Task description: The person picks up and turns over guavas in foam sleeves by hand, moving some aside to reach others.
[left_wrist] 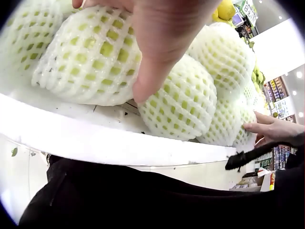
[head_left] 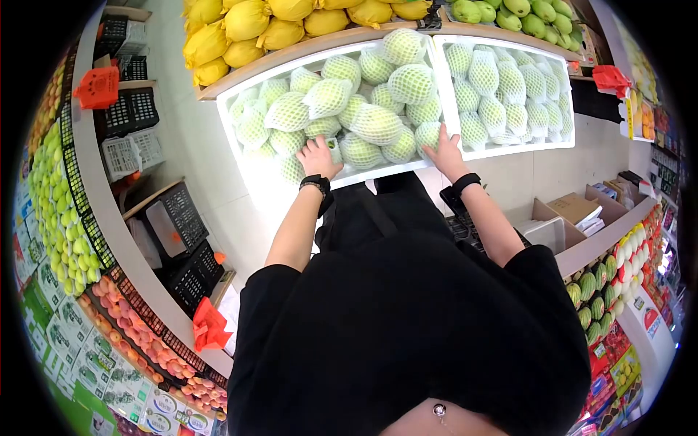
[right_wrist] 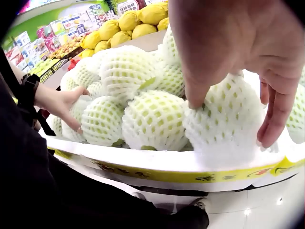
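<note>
Pale green fruits in white foam nets (head_left: 326,98) lie heaped in a white foam box (head_left: 349,178) in front of me. At the box's near side my left hand (head_left: 318,158) grips one netted fruit (left_wrist: 90,57). Its thumb comes down the fruit's side, against a neighbouring fruit (left_wrist: 183,102), and its other fingers reach over the top. My right hand (head_left: 446,155) is at the near right corner of the box. Thumb and fingers span another netted fruit (right_wrist: 226,121) there, with the palm above it; the palm hides part of its top.
A second foam box (head_left: 520,149) of netted fruit adjoins on the right. Behind are yellow-wrapped fruits (head_left: 280,33) and bare green fruits (head_left: 534,18). Black crates (head_left: 131,109) stand under the left shelf, with peaches (head_left: 145,327) above; watermelons (head_left: 598,283) lie at the right.
</note>
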A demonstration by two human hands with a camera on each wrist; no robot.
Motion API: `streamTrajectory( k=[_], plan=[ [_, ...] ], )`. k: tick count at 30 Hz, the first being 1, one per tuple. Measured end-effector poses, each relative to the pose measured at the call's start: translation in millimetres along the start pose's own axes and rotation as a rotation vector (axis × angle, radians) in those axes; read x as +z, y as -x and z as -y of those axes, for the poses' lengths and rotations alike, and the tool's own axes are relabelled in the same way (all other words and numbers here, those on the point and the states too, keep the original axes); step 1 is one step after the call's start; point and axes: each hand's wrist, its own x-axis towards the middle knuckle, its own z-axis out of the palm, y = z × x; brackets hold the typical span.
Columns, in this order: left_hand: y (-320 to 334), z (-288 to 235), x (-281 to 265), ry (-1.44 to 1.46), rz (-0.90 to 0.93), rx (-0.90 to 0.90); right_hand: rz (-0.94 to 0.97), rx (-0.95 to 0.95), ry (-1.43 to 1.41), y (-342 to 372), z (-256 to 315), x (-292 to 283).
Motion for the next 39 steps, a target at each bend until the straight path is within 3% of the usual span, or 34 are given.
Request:
streamTrajectory(
  k=[9, 14, 22, 24, 27, 34, 37, 39],
  plan=[
    [3.4, 3.5, -0.2, 0.062, -0.043, 0.02, 0.039, 0.003, 0.005, -11.6, -1.1, -2.4],
    [5.6, 7.5, -4.5, 0.056, -0.012, 0.037, 0.361, 0.018, 0.314, -44.8, 13.6, -31.5],
    [24.4, 20.1, -0.6, 0.182, -0.058, 0.083, 0.126, -0.103, 0.505, -42.9, 30.5, -31.1],
    [31.7, 26.5, 9.7, 0.185, -0.164, 0.157, 0.06, -0.156, 0.469, -36.5, 23.7, -26.2],
    [37.2, 30.5, 8.9, 0.209, -0.166, 0.194, -0.068, -0.217, 0.362, -27.4, 12.4, -11.6],
    [30.0, 33.2, -11.9, 0.285, -0.026, 0.134, 0.152, -0.082, 0.372, -46.4, 21.6, -22.7],
    [30.7, 25.6, -17.6, 0.309, -0.036, 0.106, 0.111, -0.075, 0.374, -39.2, 26.0, -23.3],
    [36.4, 15.3, -21.2, 0.345, -0.181, 0.126, 0.027, -0.079, 0.316, -32.0, 22.8, -21.0]
  ],
)
